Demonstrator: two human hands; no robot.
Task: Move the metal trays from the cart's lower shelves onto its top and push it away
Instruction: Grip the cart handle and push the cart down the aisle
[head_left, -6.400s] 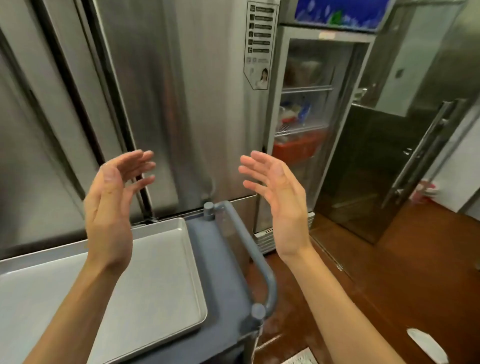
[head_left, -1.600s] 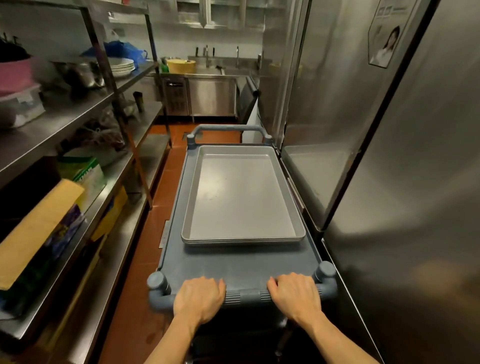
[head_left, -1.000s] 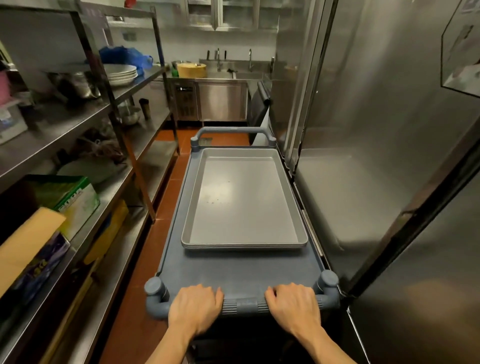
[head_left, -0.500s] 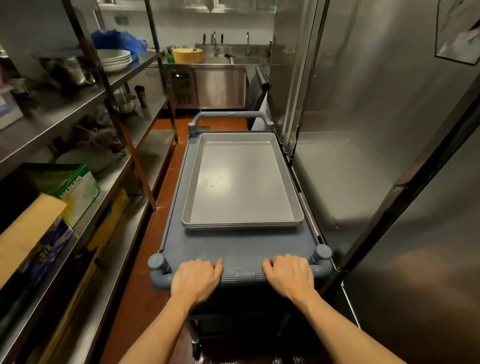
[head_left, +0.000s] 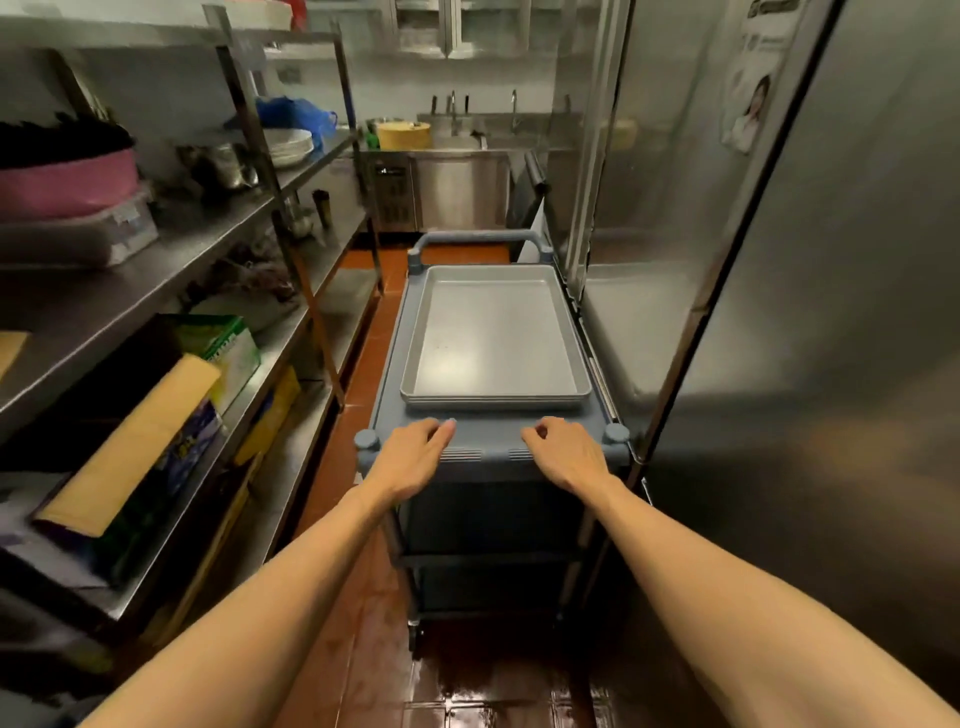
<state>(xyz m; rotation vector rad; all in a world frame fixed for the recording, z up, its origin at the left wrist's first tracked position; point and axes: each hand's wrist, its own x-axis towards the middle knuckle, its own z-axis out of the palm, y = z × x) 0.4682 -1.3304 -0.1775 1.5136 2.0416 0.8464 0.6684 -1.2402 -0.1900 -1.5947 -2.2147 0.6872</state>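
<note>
Both hands, left hand (head_left: 410, 457) and right hand (head_left: 569, 456), rest on the cart (head_left: 488, 441)'s near handle, fingers loose, not really wrapped. The stacked metal trays (head_left: 493, 338) sit on top, dead ahead, long axis pointing down the aisle. Looks like two or three trays, hard to count. Lower shelves look bare.

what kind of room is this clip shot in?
Most likely the back of a commercial kitchen. A steel sink counter stands at the far end, open metal shelving with stacked plates lines one side, tall steel fridge doors the other, and a cart carries baking trays.
</note>
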